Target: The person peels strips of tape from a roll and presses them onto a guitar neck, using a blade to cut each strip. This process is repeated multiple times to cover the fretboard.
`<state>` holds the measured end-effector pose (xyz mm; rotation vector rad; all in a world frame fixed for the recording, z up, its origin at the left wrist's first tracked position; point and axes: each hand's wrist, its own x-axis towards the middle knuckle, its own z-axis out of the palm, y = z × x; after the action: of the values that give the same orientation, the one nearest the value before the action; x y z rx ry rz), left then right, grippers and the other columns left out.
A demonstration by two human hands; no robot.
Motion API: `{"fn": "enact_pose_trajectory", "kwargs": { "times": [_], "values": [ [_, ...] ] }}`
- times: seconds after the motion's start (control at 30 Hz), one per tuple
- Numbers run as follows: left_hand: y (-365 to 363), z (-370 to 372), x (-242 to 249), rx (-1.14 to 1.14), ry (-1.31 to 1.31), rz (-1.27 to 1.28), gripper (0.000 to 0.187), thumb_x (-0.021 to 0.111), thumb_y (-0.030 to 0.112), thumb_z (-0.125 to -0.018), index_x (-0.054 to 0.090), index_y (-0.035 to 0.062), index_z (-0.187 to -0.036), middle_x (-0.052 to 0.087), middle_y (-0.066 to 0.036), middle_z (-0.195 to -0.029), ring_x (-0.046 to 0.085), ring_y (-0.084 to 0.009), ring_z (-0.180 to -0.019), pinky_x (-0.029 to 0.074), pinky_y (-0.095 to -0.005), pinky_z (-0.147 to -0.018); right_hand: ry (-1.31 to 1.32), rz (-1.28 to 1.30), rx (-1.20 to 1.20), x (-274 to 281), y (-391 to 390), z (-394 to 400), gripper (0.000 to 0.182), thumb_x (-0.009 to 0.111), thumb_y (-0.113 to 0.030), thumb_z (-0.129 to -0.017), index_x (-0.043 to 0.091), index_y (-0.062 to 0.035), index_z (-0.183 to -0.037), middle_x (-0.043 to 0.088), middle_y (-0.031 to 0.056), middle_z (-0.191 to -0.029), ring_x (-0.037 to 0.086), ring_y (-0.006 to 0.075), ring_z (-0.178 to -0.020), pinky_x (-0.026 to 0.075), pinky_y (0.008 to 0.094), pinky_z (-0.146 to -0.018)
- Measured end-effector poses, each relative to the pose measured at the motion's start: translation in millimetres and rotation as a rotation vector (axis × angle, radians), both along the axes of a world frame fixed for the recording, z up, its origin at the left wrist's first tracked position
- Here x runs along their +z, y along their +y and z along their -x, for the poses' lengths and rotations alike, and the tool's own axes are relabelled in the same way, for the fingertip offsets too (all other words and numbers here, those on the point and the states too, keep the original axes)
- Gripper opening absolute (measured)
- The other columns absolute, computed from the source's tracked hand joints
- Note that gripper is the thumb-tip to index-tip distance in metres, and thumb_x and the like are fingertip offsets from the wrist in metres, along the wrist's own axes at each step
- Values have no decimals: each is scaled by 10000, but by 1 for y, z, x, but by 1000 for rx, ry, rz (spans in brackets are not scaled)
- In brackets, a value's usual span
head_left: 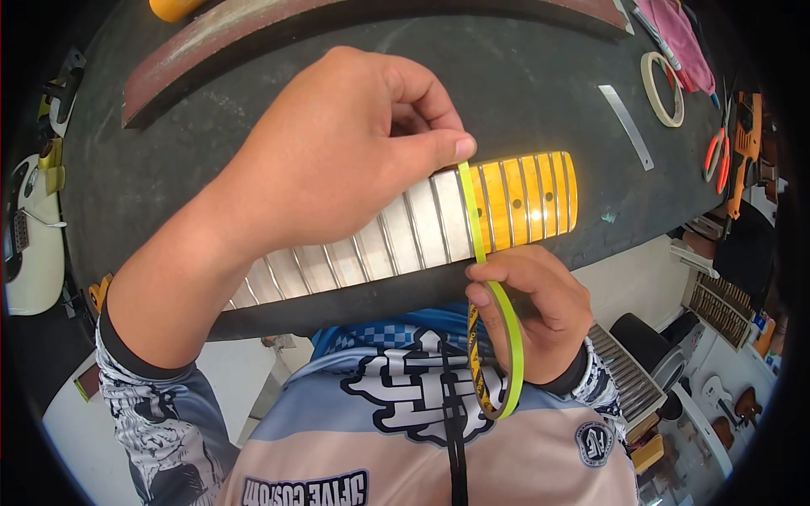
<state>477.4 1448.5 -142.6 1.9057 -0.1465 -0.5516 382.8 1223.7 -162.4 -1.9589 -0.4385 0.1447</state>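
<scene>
A guitar neck (498, 205) with metal frets lies across the dark work surface. Its right end shows yellow wood with dark dots, while pale masking covers the wood between the frets farther left. My left hand (337, 143) is over the neck, thumb and finger pinching the upper end of a yellow-green tape strip (472, 207). The strip crosses the neck at the border of the pale part. Below the neck's lower edge, my right hand (540, 312) holds the tape roll (512, 371), which hangs down in front of the shirt.
A long curved-looking beam (253, 42) lies at the back. To the right are a thin metal strip (626, 126), a masking tape roll (662, 88), red-handled scissors (717, 160) and a pink cloth (679, 38). A white guitar body (34, 236) is at the far left.
</scene>
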Motion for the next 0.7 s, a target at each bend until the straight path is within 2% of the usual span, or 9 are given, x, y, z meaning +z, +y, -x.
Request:
{"fn": "enact_pose_trajectory", "kwargs": {
  "times": [0.27,0.7],
  "values": [
    [0,-1,0,-13,-7,-9,168,758,132,-938,699,-24,-927,716,-30,-788,658,-54,-715,514,-212,-633,-26,-22,19,-2,-1,-1,259,738,119,-821,720,25,-1061,719,145,-961,734,192,-758,593,279,-654],
    [-1,-2,2,-14,18,-67,154,765,120,-933,704,-21,-931,721,-35,-820,671,-68,-757,527,-217,-673,-55,-14,24,-4,-2,-2,265,743,89,-818,719,10,-1070,727,130,-953,757,212,-793,616,300,-682]
  ]
}}
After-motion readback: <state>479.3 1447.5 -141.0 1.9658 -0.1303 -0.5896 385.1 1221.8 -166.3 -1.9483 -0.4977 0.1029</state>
